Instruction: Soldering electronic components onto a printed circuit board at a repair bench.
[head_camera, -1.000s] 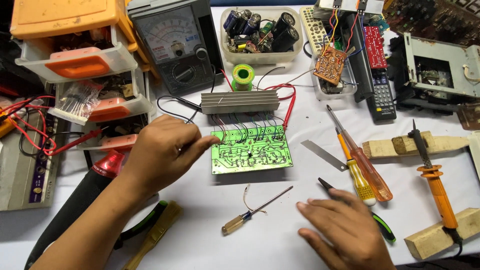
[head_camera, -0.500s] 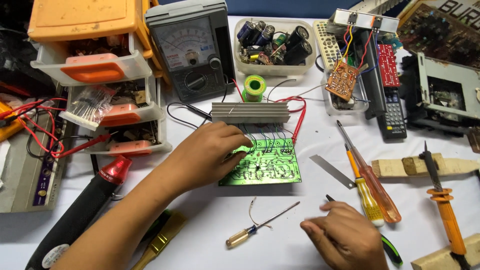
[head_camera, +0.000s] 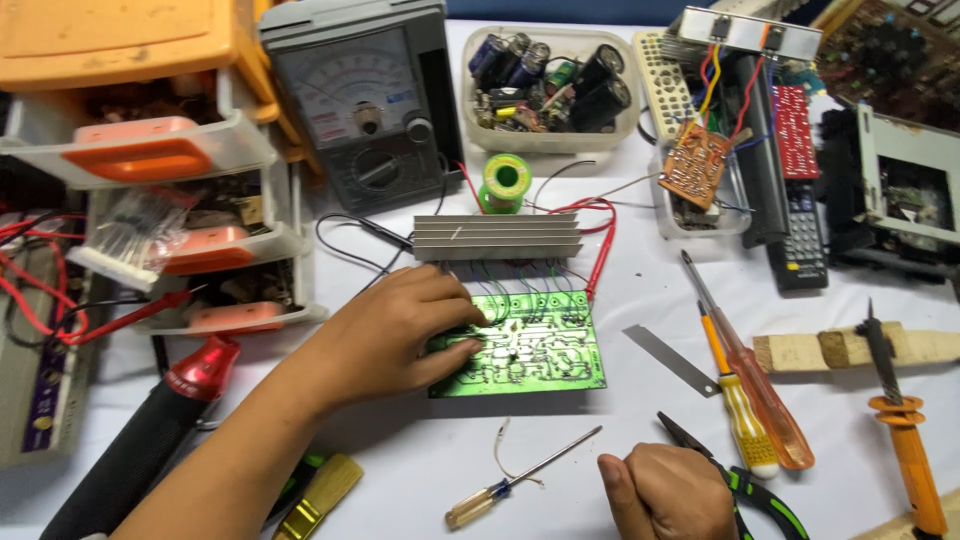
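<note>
White cloth covers a crowded electronics bench, and at the centre of the frame the left hand (head_camera: 395, 335) lies flat with its fingers spread and pressing on the left edge of the green circuit board (head_camera: 530, 345), pinning it down, not clamped around it. Lower right, the right hand (head_camera: 668, 492) is curled into a loose fist over the green-handled pliers (head_camera: 745, 485); whether it actually grips them I cannot tell. To do this well, I'd say keep the pressure on the bare edge of the board, off the solder joints, and hold it level so the wires running up to the finned aluminium heatsink (head_camera: 497, 237) don't strain. The board sits solder side up, bright green with pale tracks, just below that heatsink and joined to it by a row of thin wires. Outward now: a small yellow-handled screwdriver (head_camera: 520, 480) lies just below the board, two larger screwdrivers (head_camera: 745, 385) sit to the right, a grey analogue meter (head_camera: 360, 100) stands at the top, and a tub of capacitors (head_camera: 548, 85) sits beside it.
</note>
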